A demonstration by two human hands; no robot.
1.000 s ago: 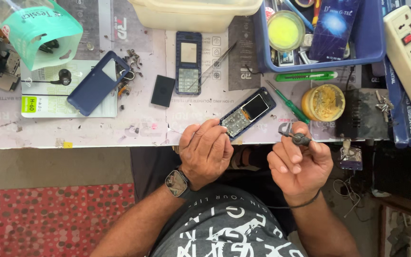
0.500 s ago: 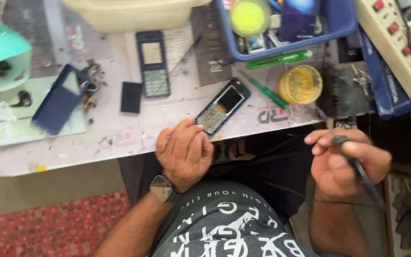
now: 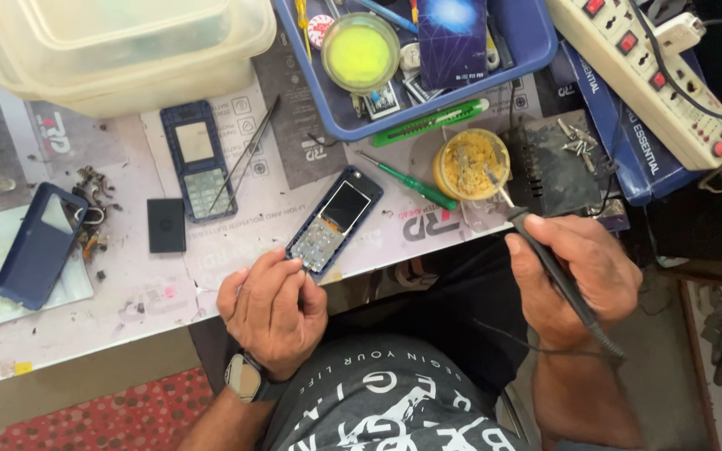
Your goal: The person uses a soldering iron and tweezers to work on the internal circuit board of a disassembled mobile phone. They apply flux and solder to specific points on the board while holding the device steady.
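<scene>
Head view looks straight down on a cluttered repair counter (image 3: pixel 127 334). Left hand (image 3: pixel 273 309) is clenched around the lower end of a blue keypad phone (image 3: pixel 334 219), which lies flat near the counter's front edge, screen up, tilted toward the upper right. Right hand (image 3: pixel 574 280) is wrapped around a black soldering iron (image 3: pixel 545 259), held like a pen; its thin metal tip is dipped into a small round tin of yellowish paste (image 3: pixel 471 163) just right of the phone. A green screwdriver (image 3: pixel 403 179) lies between phone and tin.

Step in hand, judged: the tip is being loaded or cleaned in the paste while the phone is steadied. The next move probably calls for lifting the tip clear of the tin and carrying it over to the phone without touching the screwdriver, with the phone kept pinned flat.

Materials: the phone's shell is glossy hard plastic, its screen dark glass, its keypad pale and gridded. The paste looks crusty and lumpy inside a thin metal rim. The iron's handle is matt black, slim, with a cord trailing from it. A second blue phone front (image 3: pixel 195 159) with tweezers (image 3: pixel 240 159) laid across it, a small black square part (image 3: pixel 165 225) and a blue plastic tray (image 3: pixel 319 100) are also on the counter. The counter mat is worn, printed and stained.
</scene>
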